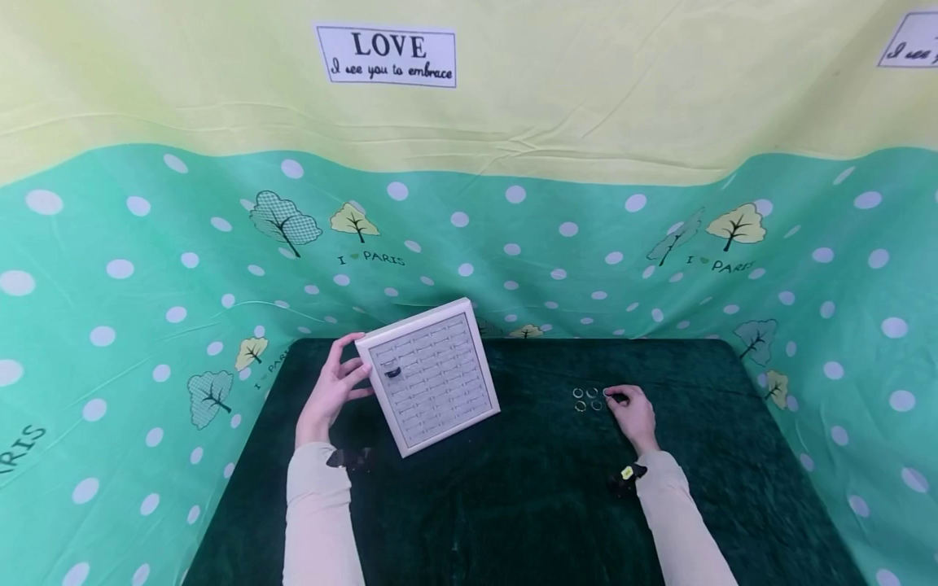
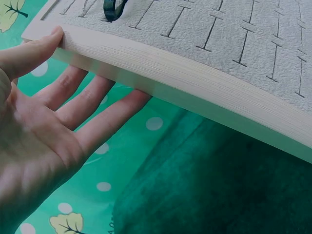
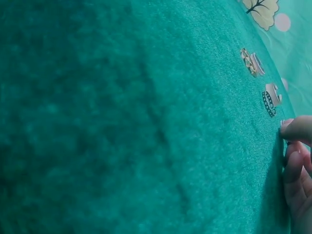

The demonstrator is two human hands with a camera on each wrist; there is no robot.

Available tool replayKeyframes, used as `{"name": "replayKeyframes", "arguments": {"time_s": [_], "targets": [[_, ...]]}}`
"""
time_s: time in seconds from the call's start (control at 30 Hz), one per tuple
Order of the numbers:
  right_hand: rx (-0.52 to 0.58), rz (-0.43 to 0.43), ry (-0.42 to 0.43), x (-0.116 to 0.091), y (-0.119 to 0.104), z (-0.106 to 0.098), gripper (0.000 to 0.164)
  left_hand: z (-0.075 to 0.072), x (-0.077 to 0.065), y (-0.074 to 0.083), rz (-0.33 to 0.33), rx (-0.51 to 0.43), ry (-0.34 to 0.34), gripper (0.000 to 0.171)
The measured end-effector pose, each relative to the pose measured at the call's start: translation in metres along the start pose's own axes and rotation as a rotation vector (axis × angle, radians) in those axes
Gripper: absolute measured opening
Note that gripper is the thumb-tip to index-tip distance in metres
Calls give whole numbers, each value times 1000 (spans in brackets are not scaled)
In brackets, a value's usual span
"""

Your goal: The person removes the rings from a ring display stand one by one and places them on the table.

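Observation:
My left hand [image 1: 331,395] grips the upper left corner of a ring display tray [image 2: 146,58], thumb on the rim and fingers behind it. The tray is white-framed with a grey slotted pad and stands tilted over the dark cloth. One dark ring [image 1: 393,372] sits in a slot near the left side; in the left wrist view this black band [image 2: 113,9] shows at the top. To the right, my right hand [image 1: 634,413] pinches a ring [image 1: 607,393] between thumb and fingertips, low over the cloth. Several loose rings [image 1: 580,405] lie just left of those fingertips.
Dark green velvet cloth [image 1: 506,505] covers the table. A green and yellow printed curtain [image 1: 513,228] hangs around the back and both sides. In the right wrist view, a gold chain-like ring [image 3: 247,62] and a dark chain-like ring [image 3: 268,104] lie beside silver bands.

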State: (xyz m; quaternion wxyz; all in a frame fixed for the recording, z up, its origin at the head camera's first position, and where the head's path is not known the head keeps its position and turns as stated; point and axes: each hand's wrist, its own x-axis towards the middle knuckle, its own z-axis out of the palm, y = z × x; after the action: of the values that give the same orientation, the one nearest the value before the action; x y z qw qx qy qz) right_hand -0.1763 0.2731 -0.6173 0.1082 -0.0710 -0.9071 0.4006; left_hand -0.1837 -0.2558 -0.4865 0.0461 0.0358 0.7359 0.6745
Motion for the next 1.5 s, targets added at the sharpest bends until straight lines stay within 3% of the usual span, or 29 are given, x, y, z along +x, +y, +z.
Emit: {"name": "replayKeyframes", "arguments": {"time_s": [0.3, 0.8, 1.13, 1.43, 1.5], "targets": [[71, 12, -11, -5, -2, -3, 19, 1, -1, 0, 11, 36, 5, 58], [242, 45, -201, -14, -18, -12, 30, 1, -1, -1, 6, 38, 4, 59], [451, -47, -288, -14, -40, -10, 29, 1, -2, 0, 4, 43, 4, 58], [449, -67, -346, -17, -69, -7, 30, 3, -4, 8, 0, 17, -6, 58], [448, -98, -354, -16, -75, -6, 29, 1, -2, 2, 8, 32, -3, 58]]}}
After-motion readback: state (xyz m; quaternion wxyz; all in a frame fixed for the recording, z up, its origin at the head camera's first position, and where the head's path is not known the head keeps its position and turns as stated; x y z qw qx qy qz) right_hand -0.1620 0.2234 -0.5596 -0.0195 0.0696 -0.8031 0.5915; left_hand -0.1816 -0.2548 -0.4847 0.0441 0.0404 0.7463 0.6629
